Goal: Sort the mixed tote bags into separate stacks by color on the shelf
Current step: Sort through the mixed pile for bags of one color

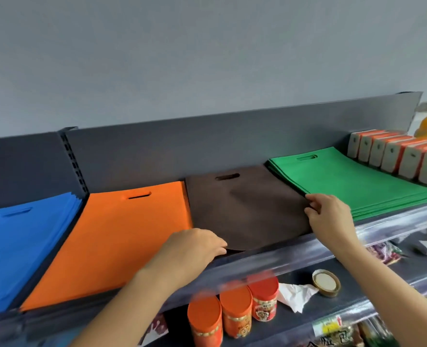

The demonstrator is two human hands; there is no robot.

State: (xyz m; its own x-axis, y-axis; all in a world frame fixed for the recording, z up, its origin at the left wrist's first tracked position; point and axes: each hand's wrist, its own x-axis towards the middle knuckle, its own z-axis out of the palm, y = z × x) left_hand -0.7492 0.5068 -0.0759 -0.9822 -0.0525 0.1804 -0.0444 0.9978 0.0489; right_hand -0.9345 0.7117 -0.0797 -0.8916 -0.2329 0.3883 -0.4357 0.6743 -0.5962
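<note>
Head view: both forearms reach up and forward to the top shelf [270,259]. The left hand [195,249] is palm-down, its fingers curled round the front left corner of the brown tote bag [247,209]. The right hand [330,216], wrist bent, pinches the same bag's right edge between thumb and fingertips. The bag lies flat between the orange stack [112,241] and the green stack [352,181]. The blue stack [19,246] lies far left.

A plain grey-blue wall [207,46] rises behind dark grey metal shelving [207,146].
</note>
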